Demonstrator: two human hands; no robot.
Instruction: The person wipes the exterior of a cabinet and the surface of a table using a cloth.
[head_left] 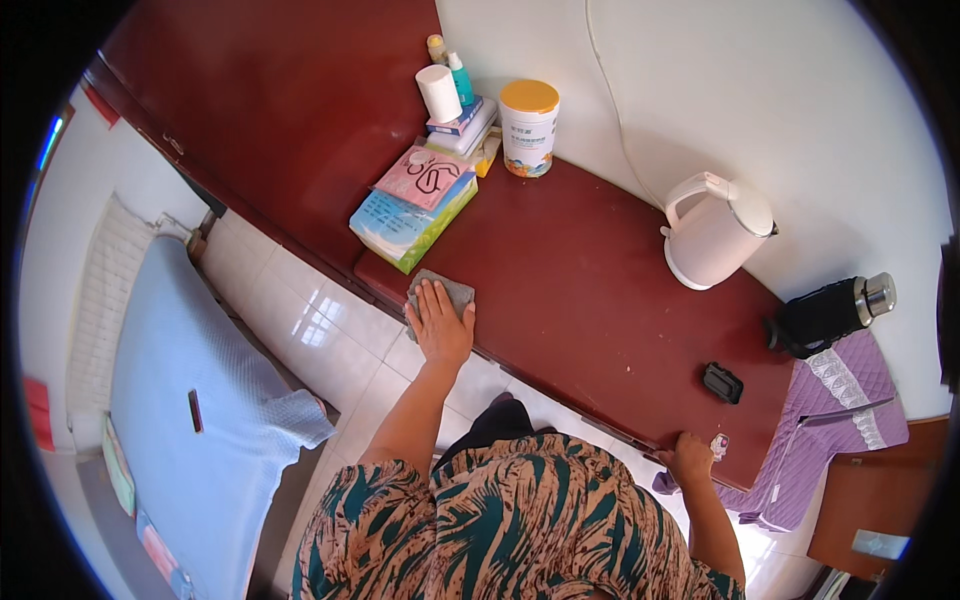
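Note:
My left hand (440,322) lies flat on a folded grey cloth (459,292), fingers stretched over it. The cloth rests at the front edge of the dark red tabletop (560,290), just below a blue and green tissue pack (400,222). At the table's near right edge, my right hand (690,461) is closed on the edge, its fingers partly hidden. Right beside it is a small sticker-like figure (720,446) on the tabletop. A small black open case (722,383) lies a little farther back.
A pale pink electric kettle (715,235) and a black flask (825,315) stand along the wall. Farther left are a white tub with a yellow lid (529,130) and stacked boxes with a white cylinder (438,94). A blue-covered bed (190,400) is at left.

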